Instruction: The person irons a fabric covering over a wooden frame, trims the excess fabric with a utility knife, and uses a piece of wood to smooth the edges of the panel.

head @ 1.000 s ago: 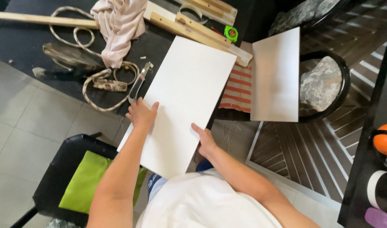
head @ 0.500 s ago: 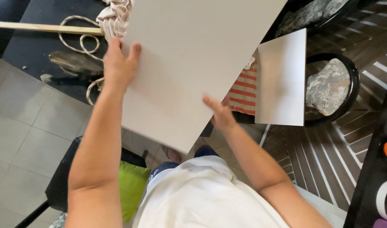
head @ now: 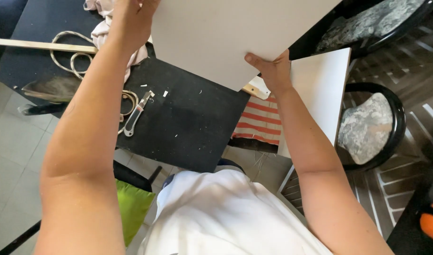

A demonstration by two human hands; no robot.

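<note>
while both hands, the left hand (head: 131, 21) and right hand (head: 272, 71), gripped the white board (head: 235, 33) by its edges, it was already lifted above the black table (head: 188, 118), not yet set down anywhere.

Black bench (head: 188, 118) top, speckled with pale crumbs, fills upper left. Pale grey tiled floor (head: 8, 156) at left, daylight on it. Black chair with lime-green cushion (head: 131, 208) below bench edge. At right, round black chair (head: 396, 127) with grey mottled cushion, over dark slatted decking (head: 405, 189) striped by sunlight.
</note>
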